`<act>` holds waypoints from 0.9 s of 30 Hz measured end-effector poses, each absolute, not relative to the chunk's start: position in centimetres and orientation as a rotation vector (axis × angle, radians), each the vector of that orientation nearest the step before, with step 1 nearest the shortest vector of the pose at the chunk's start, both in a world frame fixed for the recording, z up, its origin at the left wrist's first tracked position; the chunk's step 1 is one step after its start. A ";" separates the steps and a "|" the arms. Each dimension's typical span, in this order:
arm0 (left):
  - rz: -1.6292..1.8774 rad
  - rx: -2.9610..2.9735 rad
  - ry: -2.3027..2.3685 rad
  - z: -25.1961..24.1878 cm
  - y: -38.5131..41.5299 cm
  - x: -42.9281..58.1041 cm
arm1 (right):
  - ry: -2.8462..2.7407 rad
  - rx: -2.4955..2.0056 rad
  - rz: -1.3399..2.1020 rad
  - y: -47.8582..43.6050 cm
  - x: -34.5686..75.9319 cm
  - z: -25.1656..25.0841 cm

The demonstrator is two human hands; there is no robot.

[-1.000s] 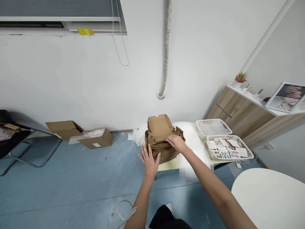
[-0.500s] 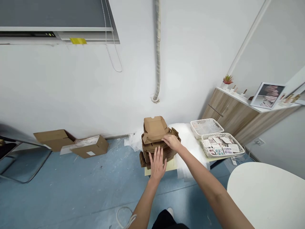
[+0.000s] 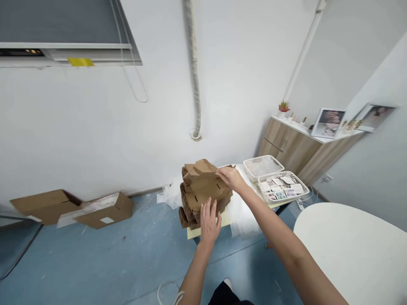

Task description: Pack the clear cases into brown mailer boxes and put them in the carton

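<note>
A stack of brown flat cardboard box blanks (image 3: 190,207) stands on a low table against the wall. My right hand (image 3: 231,178) pinches the edge of the top cardboard box (image 3: 199,170), whose near side is tilted up off the stack. Beneath it shows a flat sheet with two dark slots. At the front of the pile is my left hand (image 3: 210,224), open with its fingers stretched out, the fingertips at the near edge of the cardboard. Whether they press on it I cannot tell.
Right of the stack lie white sheets (image 3: 243,218) and two white plastic baskets, one holding printed cards (image 3: 281,188). A wooden cabinet (image 3: 286,146) stands behind them. A rounded white table (image 3: 349,250) is at the right. Open cartons (image 3: 104,212) sit on the floor at left.
My right hand has raised the near edge of the top cardboard box, uncovering the slotted sheet below. My left hand has slid slightly down toward me. The view has turned a little right.
</note>
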State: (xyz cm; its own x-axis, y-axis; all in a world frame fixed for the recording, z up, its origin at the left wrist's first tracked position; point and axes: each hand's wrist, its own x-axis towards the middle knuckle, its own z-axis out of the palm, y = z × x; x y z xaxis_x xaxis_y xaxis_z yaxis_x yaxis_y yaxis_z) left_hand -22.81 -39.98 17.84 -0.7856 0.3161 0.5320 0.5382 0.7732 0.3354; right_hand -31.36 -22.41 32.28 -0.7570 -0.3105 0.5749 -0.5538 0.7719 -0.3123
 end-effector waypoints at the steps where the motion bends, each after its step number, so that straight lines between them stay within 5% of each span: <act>1: -0.717 -0.656 -2.458 19.1 -39.4 -22.9 | -2.419 0.597 0.668 -21.0 -30.6 32.8; 14: -0.896 -1.205 -2.077 30.8 -19.3 -19.1 | -2.352 -0.099 0.254 1.6 -8.3 35.5; 27: -0.737 -1.866 -2.068 21.3 -0.5 0.5 | -2.655 -0.399 0.021 11.8 15.9 21.9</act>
State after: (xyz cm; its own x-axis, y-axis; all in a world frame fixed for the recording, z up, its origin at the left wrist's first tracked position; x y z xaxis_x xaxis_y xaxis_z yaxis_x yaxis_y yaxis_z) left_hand 0.52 -0.48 21.30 -0.1417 0.8483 0.5102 0.9798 0.0467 0.1945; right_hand 15.86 11.78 21.95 -0.8557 0.2825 0.4336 0.2755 0.9579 -0.0805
